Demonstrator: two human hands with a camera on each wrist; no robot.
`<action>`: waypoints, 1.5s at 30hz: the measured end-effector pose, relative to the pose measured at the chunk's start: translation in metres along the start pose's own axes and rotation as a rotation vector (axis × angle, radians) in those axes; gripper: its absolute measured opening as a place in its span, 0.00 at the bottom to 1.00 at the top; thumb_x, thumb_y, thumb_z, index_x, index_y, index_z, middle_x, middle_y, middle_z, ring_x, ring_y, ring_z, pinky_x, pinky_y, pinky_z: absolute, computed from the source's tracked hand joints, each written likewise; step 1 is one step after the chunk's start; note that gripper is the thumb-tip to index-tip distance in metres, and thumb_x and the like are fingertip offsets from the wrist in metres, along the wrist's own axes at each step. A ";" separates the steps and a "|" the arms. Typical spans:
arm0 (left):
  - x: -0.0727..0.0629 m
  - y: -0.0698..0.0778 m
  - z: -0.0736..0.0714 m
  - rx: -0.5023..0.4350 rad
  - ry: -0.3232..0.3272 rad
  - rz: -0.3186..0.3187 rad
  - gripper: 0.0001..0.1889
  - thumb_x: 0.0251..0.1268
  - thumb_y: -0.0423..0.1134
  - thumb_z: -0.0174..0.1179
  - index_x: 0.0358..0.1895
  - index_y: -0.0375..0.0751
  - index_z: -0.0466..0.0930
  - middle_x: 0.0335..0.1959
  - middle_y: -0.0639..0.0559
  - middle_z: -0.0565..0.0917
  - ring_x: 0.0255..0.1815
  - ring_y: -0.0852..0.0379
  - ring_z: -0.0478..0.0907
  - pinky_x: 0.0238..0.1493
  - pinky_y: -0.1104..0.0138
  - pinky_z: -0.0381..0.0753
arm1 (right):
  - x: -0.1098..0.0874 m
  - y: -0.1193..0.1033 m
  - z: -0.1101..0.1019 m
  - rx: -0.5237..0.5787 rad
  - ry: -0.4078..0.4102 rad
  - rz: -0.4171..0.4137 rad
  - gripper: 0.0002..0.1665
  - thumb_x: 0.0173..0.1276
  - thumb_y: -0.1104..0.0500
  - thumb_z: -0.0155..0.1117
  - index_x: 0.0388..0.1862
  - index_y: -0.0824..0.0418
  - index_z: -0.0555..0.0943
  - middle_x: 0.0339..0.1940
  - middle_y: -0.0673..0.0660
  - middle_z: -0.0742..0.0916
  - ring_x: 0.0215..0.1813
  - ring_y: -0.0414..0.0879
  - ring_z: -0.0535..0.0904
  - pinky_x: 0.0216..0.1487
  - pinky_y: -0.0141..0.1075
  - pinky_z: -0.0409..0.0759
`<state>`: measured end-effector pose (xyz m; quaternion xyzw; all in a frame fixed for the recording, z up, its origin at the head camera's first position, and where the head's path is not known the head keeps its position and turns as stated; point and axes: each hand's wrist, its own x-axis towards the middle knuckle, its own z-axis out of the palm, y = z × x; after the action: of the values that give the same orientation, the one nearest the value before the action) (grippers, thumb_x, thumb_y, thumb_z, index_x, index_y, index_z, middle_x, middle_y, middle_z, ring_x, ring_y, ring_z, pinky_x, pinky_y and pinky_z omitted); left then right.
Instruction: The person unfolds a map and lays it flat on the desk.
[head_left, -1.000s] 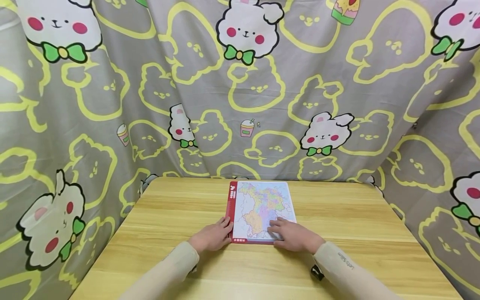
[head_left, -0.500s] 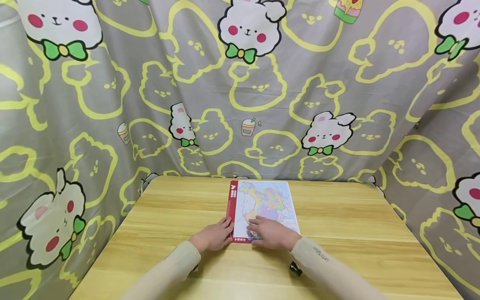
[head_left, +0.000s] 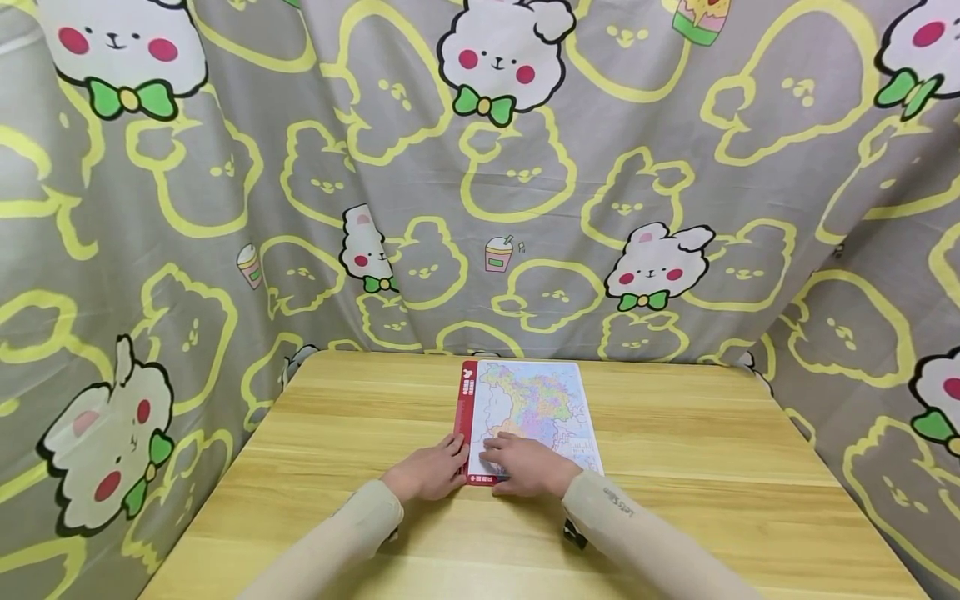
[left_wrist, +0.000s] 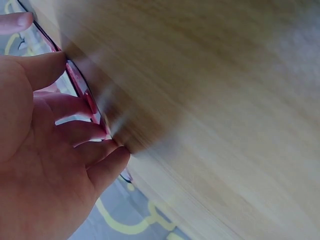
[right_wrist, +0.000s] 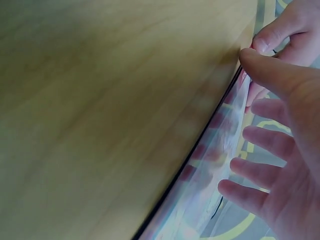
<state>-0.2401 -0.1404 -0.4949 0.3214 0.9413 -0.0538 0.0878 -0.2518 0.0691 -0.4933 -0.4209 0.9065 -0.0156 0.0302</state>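
Observation:
A flat map board (head_left: 543,396) with pastel regions and a red strip along its left side lies on the table near the back. My left hand (head_left: 429,469) rests at its lower left edge. In the left wrist view, that hand's fingertips (left_wrist: 122,152) meet the board's edge and the tabletop, with the fingers only slightly bent. Over the board's lower left part spreads my right hand (head_left: 528,467), covering some of the map. The right wrist view has the right fingers (right_wrist: 262,172) loosely extended above the glossy board (right_wrist: 200,185), the thumb at its near dark edge.
The wooden table (head_left: 697,483) extends on both sides of the board. A grey curtain (head_left: 420,183) with yellow outlines and white cartoon animals hangs behind and at both sides. Dark wrist straps (head_left: 575,533) show beneath the sleeves.
My right hand has slid left across the map, from its lower right part to its lower left part. The left hand and the board look unmoved.

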 end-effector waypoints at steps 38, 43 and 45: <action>-0.002 -0.001 -0.003 -0.039 0.015 0.037 0.30 0.72 0.49 0.48 0.68 0.30 0.62 0.71 0.37 0.60 0.72 0.43 0.55 0.66 0.59 0.61 | -0.016 -0.004 -0.008 -0.189 0.191 -0.170 0.20 0.72 0.56 0.56 0.62 0.54 0.76 0.55 0.55 0.82 0.55 0.46 0.79 0.52 0.37 0.77; -0.002 0.000 -0.003 -0.056 0.007 0.037 0.30 0.72 0.48 0.48 0.68 0.31 0.62 0.70 0.37 0.61 0.72 0.43 0.55 0.66 0.59 0.60 | -0.020 -0.005 -0.010 -0.225 0.173 -0.164 0.24 0.69 0.57 0.59 0.64 0.53 0.74 0.57 0.54 0.81 0.57 0.45 0.77 0.53 0.36 0.76; -0.002 0.000 -0.003 -0.056 0.009 0.037 0.30 0.72 0.48 0.48 0.68 0.31 0.62 0.70 0.37 0.61 0.72 0.43 0.55 0.66 0.59 0.61 | -0.022 -0.006 -0.012 -0.238 0.166 -0.153 0.26 0.68 0.59 0.59 0.65 0.53 0.73 0.59 0.54 0.80 0.58 0.45 0.77 0.53 0.36 0.77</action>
<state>-0.2392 -0.1408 -0.4913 0.3364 0.9367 -0.0243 0.0937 -0.2341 0.0822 -0.4796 -0.4866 0.8666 0.0547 -0.0961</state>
